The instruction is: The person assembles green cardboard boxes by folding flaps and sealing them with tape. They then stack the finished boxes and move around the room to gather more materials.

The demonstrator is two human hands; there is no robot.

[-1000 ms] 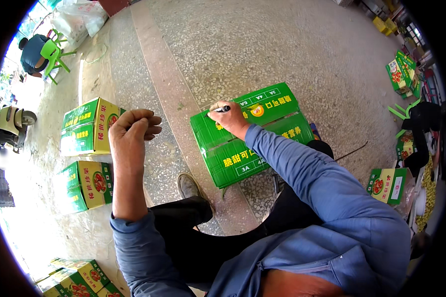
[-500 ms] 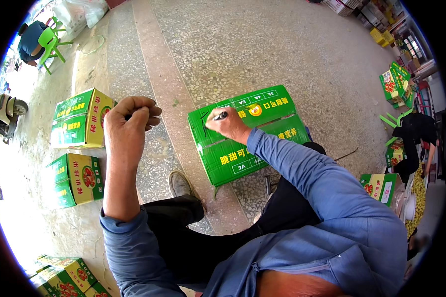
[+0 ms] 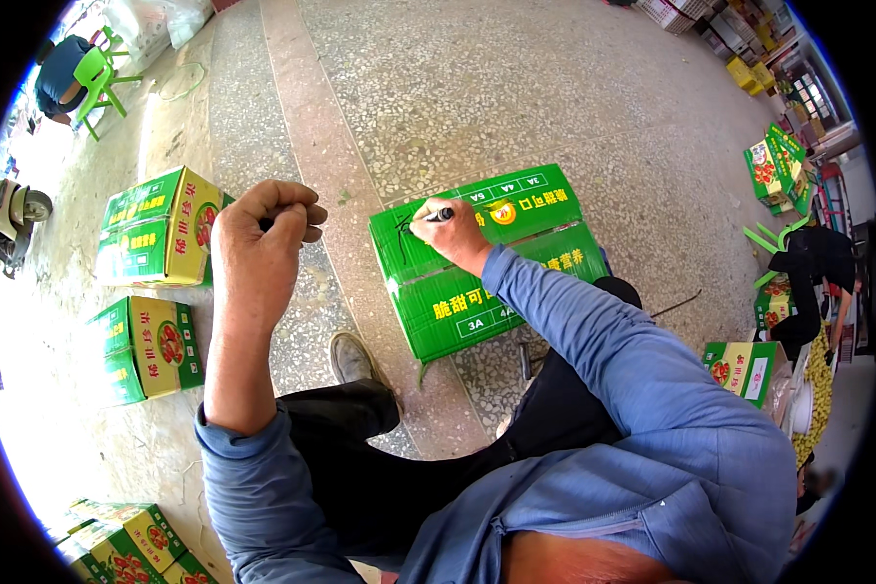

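Note:
A green cardboard box point(image 3: 477, 292) with yellow print lies on the speckled floor in front of my knees. My right hand point(image 3: 450, 234) rests on its top left part and grips a black marker point(image 3: 439, 214), tip against the lid, where dark marks show. My left hand point(image 3: 263, 243) is raised to the left of the box, its fingers curled into a fist with something small and dark barely showing inside; it touches nothing on the floor.
Two green-and-yellow fruit boxes point(image 3: 156, 234) point(image 3: 146, 346) stand on the left, more boxes point(image 3: 117, 545) at lower left. A person in black point(image 3: 808, 273) bends among boxes point(image 3: 745, 365) on the right. A green chair point(image 3: 97, 78) and a seated person are far left.
My right hand with the marker has slid left along the box top. My left fist stays raised, and the view has shifted slightly.

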